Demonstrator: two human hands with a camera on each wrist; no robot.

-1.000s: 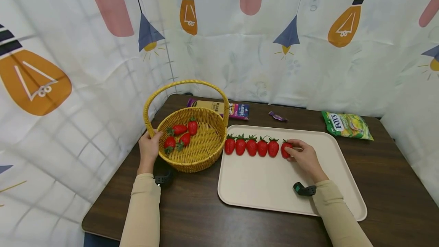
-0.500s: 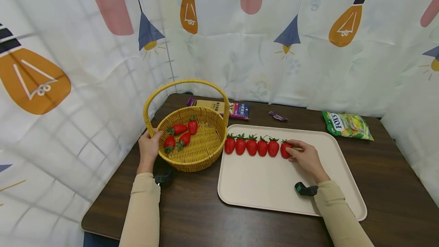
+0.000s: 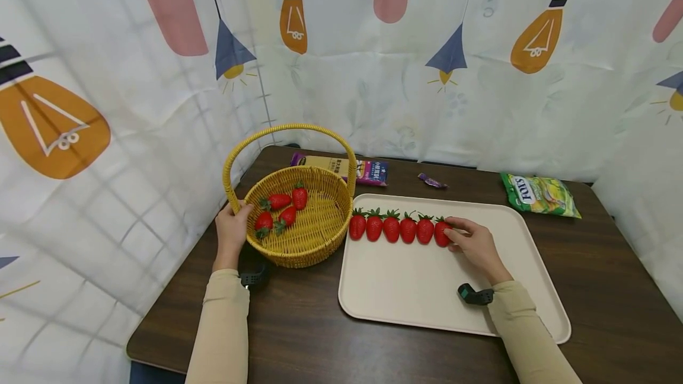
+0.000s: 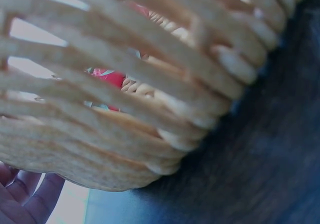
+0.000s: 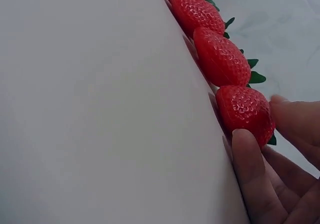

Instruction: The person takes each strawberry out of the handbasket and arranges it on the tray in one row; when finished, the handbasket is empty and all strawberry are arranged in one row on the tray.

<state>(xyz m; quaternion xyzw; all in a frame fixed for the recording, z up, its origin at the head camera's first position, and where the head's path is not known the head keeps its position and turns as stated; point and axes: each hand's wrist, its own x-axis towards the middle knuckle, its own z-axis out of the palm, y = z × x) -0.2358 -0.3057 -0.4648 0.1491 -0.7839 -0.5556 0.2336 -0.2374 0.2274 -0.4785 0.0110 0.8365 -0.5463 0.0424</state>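
At the left, a yellow wicker basket (image 3: 299, 252) with a tall arched handle stands on the table. My left hand (image 3: 232, 231) grips its left rim where the handle meets it. Several strawberries (image 3: 300, 197) lie inside. In the left wrist view the woven basket wall (image 4: 115, 89) fills most of the picture. My right hand (image 3: 476, 248) pinches a strawberry (image 3: 441, 233) at the right end of a row on the cream tray (image 3: 405, 289). Seen from the right wrist, thumb and fingers sit around that strawberry (image 5: 245, 109), which touches or nearly touches its neighbour (image 5: 221, 56).
Behind the basket lies a long purple and yellow snack packet (image 3: 341, 168). A small purple wrapped candy (image 3: 432, 181) rests behind the tray, and a green Foxs bag (image 3: 540, 195) at the back right. A printed curtain (image 3: 347, 76) hangs beyond the dark table (image 3: 299, 325).
The strawberry in my right hand has shifted slightly left, closing the gap to the row. My left hand and the basket have stayed put.
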